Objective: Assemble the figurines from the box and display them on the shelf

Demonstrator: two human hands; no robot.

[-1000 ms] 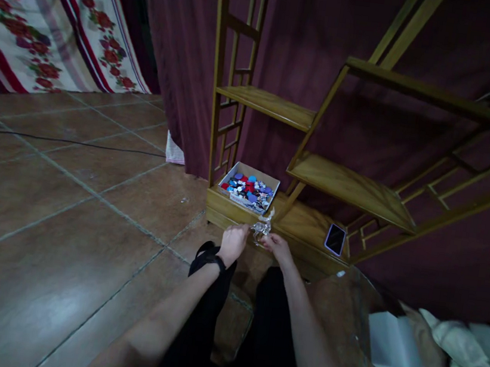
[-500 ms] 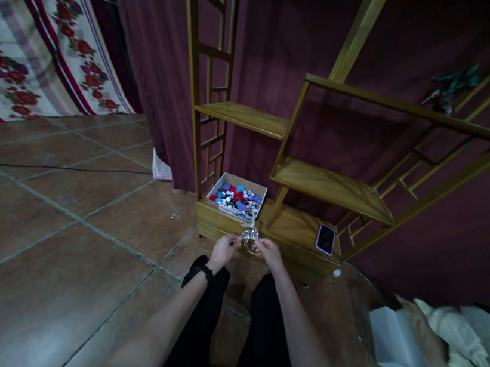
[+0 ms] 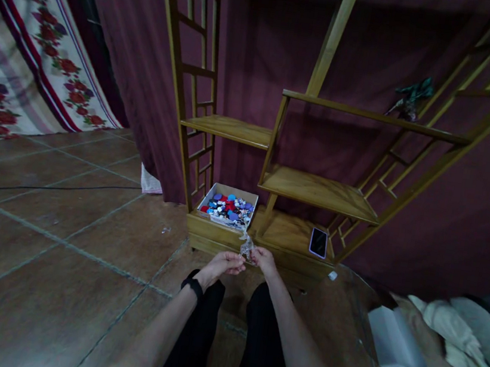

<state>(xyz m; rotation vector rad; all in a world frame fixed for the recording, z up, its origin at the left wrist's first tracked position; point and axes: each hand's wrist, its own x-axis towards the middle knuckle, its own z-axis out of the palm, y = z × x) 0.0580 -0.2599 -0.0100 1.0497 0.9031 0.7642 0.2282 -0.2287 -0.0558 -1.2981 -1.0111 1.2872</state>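
Note:
Both my hands meet in front of the low wooden shelf, pinching a clear, shiny piece that looks like crumpled thin plastic (image 3: pixel 246 246). My left hand (image 3: pixel 224 263), with a dark band at the wrist, is closed on its lower left side. On its right side the fingers of my right hand (image 3: pixel 263 258) are closed too. Just beyond stands an open white box (image 3: pixel 248 197) on the bottom shelf. It holds many small round pieces (image 3: pixel 229 205) in red, blue, purple, white and black; their exact kind is too small to make out.
A phone (image 3: pixel 318 242) lies on the bottom board of the wooden shelf unit (image 3: pixel 319 192). A dark cable (image 3: pixel 52 187) crosses the tiled floor at left. White boxes (image 3: pixel 399 345) and pale cloth (image 3: pixel 446 330) lie at right. Curtains hang behind.
The clear plastic was spread in a loop between my hands and is now bunched together. My hands have come closer to each other, and the view has shifted slightly.

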